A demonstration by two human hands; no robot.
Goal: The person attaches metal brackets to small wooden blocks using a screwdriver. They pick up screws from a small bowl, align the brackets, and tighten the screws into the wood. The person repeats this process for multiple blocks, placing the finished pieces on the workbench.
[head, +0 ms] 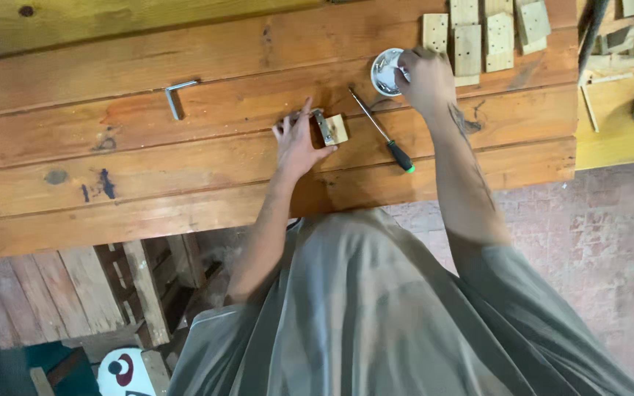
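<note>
While left hand [296, 143] flat steadies block [334, 129], right hand [425, 77] seemingly fingers-in dish [386, 72].

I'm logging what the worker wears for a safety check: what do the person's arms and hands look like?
Both hands, left hand and right hand, are bare: no gloves, rings or watch show. Both arms are uncovered up to loose grey-green short sleeves. The right forearm carries dark tattoo markings near the wrist and further up.

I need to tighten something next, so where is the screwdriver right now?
In the head view, the green-handled screwdriver lies loose on the wooden workbench, between the small wood block by the left hand and the right forearm.
</note>
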